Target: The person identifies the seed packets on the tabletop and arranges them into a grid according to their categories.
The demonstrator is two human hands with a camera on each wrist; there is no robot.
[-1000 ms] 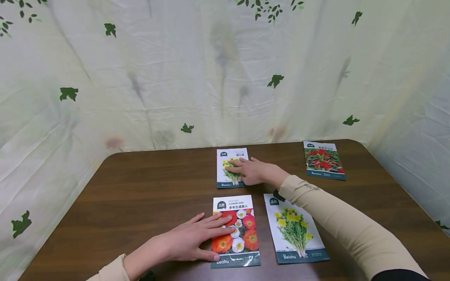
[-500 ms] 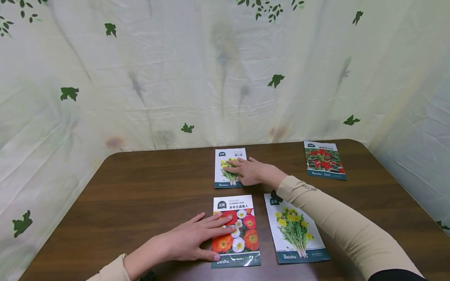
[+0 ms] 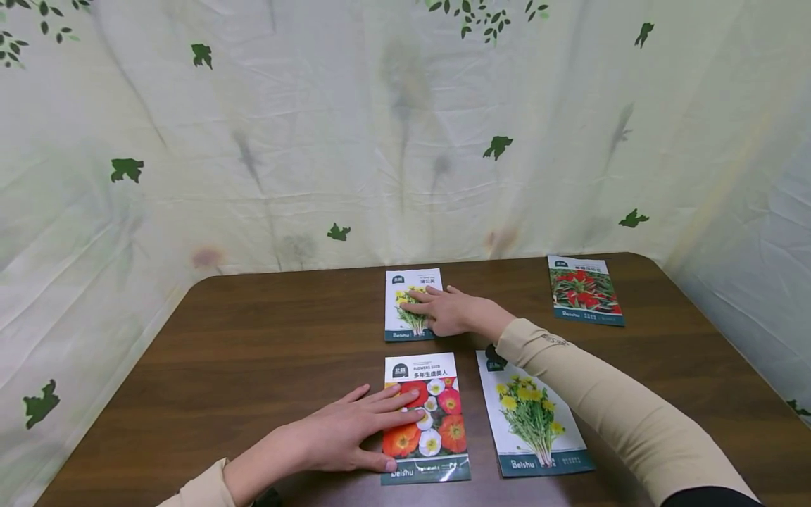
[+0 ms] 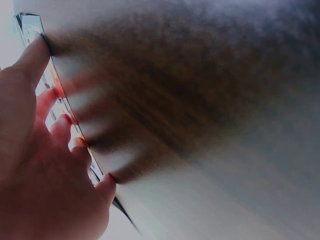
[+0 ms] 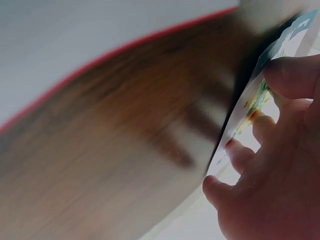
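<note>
My left hand [image 3: 345,433] rests with spread fingers on a seed packet with red, orange and white poppies [image 3: 451,429] at the table's near middle. In the left wrist view its fingertips press along that packet's face. Farther back, my right hand [image 3: 459,312] lies with extended fingers on a smaller-looking packet of yellow dandelions [image 3: 398,320], covering its right part. The right wrist view shows the fingertips on this dandelion packet [image 5: 250,107]. Beneath my right forearm lies another yellow-flower packet [image 3: 522,415], its top right corner hidden by the sleeve.
A packet with red flowers [image 3: 584,290] lies at the back right of the brown wooden table [image 3: 253,352]. A pale curtain with green leaf prints [image 3: 285,141] hangs right behind the table's far edge.
The far dandelion packet has slid slightly to the left under my right hand, which moved with it. My left hand and the other packets have stayed in place.
</note>
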